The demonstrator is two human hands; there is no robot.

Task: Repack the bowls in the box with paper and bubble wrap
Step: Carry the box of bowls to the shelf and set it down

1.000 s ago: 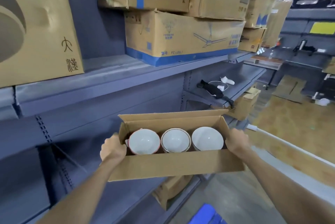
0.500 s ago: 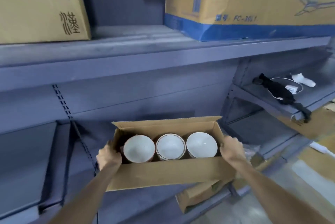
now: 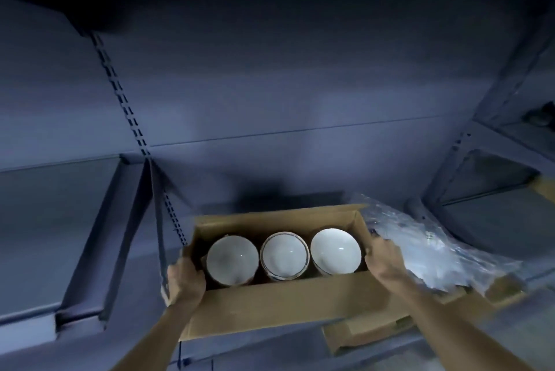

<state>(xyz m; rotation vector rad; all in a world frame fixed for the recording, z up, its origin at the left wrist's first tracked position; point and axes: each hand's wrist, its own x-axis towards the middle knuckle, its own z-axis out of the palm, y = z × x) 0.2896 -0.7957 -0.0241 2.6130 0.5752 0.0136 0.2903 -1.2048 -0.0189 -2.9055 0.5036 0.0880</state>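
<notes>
Left hand [image 3: 185, 280] and right hand [image 3: 385, 261] grip box [image 3: 270, 307] ends; fingertips hidden inside.

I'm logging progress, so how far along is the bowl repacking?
Done: three bowls sit side by side in the open cardboard box. In hand: left hand and right hand grip its ends. Left: no wrapping around the bowls; the bubble wrap lies outside, to the right.

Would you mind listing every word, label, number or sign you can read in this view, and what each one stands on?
None can be read in this view.
The cardboard box shows plain sides, with no print visible.
The three bowls carry no lettering.
The bubble wrap and the shelving show none.
</notes>
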